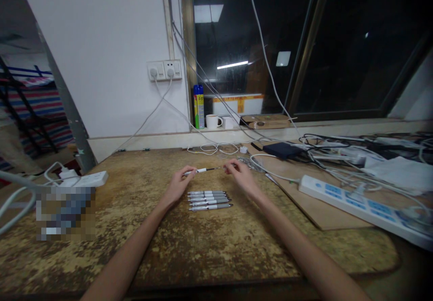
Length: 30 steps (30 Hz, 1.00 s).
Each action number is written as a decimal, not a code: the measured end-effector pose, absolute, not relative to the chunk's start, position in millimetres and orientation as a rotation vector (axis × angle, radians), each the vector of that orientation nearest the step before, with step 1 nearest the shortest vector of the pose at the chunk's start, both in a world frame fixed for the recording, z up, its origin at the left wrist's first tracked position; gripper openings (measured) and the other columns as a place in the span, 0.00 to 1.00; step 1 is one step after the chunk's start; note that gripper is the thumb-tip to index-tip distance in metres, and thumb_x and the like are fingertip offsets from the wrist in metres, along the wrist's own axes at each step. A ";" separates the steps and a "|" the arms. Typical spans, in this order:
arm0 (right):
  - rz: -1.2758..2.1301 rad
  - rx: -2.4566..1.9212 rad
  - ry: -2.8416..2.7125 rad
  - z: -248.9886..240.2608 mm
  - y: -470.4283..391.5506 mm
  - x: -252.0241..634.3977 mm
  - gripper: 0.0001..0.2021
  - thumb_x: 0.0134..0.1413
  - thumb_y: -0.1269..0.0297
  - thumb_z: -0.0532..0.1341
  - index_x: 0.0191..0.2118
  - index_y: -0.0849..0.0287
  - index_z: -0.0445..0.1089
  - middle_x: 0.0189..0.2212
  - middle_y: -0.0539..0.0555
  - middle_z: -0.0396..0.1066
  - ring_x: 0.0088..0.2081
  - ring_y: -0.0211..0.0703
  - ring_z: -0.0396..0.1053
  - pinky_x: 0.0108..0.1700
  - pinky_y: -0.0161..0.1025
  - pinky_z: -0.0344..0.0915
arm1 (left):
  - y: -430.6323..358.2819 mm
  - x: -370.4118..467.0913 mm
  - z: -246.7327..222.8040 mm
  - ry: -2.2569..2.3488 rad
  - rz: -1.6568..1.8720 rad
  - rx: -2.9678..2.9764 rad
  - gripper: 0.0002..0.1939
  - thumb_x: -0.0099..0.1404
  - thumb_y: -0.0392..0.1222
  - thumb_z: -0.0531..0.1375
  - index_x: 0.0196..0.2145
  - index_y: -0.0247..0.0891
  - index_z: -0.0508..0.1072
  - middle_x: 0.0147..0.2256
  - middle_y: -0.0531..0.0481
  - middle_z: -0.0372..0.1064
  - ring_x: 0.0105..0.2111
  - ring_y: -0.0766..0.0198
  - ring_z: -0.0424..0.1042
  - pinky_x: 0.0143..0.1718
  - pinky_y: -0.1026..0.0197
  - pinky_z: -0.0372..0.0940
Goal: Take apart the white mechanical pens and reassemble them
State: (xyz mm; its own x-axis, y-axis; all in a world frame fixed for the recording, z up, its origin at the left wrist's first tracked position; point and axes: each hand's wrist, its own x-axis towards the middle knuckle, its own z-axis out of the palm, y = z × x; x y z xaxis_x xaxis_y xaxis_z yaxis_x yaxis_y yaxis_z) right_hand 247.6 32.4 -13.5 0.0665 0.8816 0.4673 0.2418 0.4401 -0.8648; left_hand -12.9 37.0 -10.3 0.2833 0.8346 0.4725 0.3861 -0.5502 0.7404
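Note:
My left hand (180,183) is closed around a white pen barrel (202,170), held level above the worn tabletop. A thin dark refill with a fine tip sticks out of the barrel's right end. Just right of that tip, my right hand (239,177) has its fingers pinched together; what is in them is too small to name. Between my forearms lies a row of several grey-and-white pens (210,207), side by side with their tips to the right. Behind my right hand is a clear plastic bag (252,164), its contents unclear.
A long white power strip (358,204) lies on a brown board (314,208) at right, among tangled cables. A dark flat box (283,149) sits behind. At left are another power strip (98,179) and a blurred-out item (66,213). A mug (212,121) and spray can (199,107) stand on the sill.

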 end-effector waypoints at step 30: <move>0.629 -0.911 -1.411 -7.8 34.6 251.8 0.21 0.56 0.43 0.62 0.39 0.58 0.72 0.30 0.56 0.75 0.32 0.46 0.73 0.39 0.43 0.69 | 40.3 -18.4 -6.6 1.200 1.289 1.969 0.19 0.68 0.54 0.57 0.42 0.37 0.77 0.34 0.50 0.72 0.35 0.61 0.68 0.36 0.64 0.61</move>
State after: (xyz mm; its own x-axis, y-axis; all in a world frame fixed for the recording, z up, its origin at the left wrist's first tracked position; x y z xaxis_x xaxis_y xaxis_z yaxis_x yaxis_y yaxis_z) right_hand 251.8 34.6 -7.8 0.0941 0.8301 0.5497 0.1458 0.5347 -0.8324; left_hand -18.4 40.3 -6.6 0.1654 0.8696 0.4652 0.4019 -0.4902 0.7735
